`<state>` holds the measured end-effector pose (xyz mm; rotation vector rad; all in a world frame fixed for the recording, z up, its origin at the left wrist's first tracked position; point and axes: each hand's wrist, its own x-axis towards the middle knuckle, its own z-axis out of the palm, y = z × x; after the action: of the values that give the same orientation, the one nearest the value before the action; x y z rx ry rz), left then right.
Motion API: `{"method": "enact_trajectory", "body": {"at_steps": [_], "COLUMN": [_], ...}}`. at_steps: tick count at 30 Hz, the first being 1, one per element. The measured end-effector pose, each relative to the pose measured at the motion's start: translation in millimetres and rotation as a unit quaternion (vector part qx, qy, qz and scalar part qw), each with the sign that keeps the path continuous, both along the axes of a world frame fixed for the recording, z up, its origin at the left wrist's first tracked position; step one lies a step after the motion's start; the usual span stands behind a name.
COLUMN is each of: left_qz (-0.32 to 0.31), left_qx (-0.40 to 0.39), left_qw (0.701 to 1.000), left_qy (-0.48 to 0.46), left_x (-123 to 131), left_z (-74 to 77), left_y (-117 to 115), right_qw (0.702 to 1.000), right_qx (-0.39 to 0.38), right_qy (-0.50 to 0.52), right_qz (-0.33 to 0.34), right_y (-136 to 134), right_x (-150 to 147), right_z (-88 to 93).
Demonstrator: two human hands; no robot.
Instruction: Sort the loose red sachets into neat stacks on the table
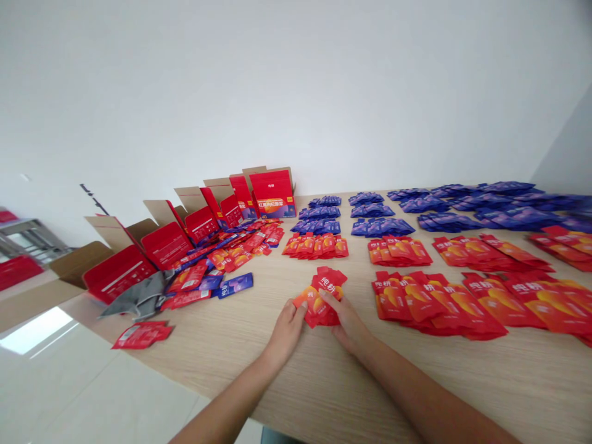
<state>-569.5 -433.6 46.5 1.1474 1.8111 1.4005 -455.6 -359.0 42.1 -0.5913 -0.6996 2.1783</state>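
Observation:
Between my two hands is a small fanned bunch of red and orange sachets [327, 282], held low over the table. My left hand [290, 320] pinches the left side of the bunch, thumb on top. On the right side, my right hand [346, 320] grips the same sachets, its fingers partly hidden beneath them. To the right lie overlapping rows of red sachets [435, 305], and a smaller row of red sachets [315, 245] sits just beyond my hands. Several groups of blue-purple sachets [319, 213] lie farther back.
Open red cartons [272, 194] line the table's left and back. Mixed loose sachets [231, 256] are heaped before them, with a grey cloth-like item [141, 297] and a few red sachets [142, 334] near the left edge. A white wall [324, 92] stands behind the wooden table [259, 296].

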Motion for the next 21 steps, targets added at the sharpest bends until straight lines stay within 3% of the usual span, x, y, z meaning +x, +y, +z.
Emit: {"method": "enact_trajectory", "body": {"at_steps": [4,6,10,12,15,18,21], "left_qz": [-0.085,-0.092,0.044,0.158,0.254,0.277,0.256], "left_qx": [-0.019,-0.044,-0.094,-0.125,-0.174,-0.223,-0.271], "left_qw": [0.989,0.979,0.95,0.916,0.872,0.848,0.827], "left_qy": [0.12,0.175,0.294,0.346,0.38,0.394,0.421], "left_x": [-6,-21,-86,-130,-188,-223,-238], "left_z": [4.2,8.5,22.7,30.5,36.8,33.0,23.2], "left_y": [-8,-7,7,16,24,26,29], "right_qw": [1.0,1.0,0.999,0.999,0.998,0.999,0.999], "right_qx": [0.011,0.0,-0.033,-0.039,-0.045,-0.044,-0.039], "right_qy": [-0.016,-0.028,-0.038,-0.036,-0.034,-0.031,-0.028], "right_qz": [0.004,-0.008,-0.012,-0.009,-0.009,-0.004,0.003], "right_y": [0,1,1,2,3,5,7], "right_x": [1,2,3,3,3,3,3], "right_z": [-1.0,-0.5,1.3,1.6,1.1,-0.1,-2.0]}}
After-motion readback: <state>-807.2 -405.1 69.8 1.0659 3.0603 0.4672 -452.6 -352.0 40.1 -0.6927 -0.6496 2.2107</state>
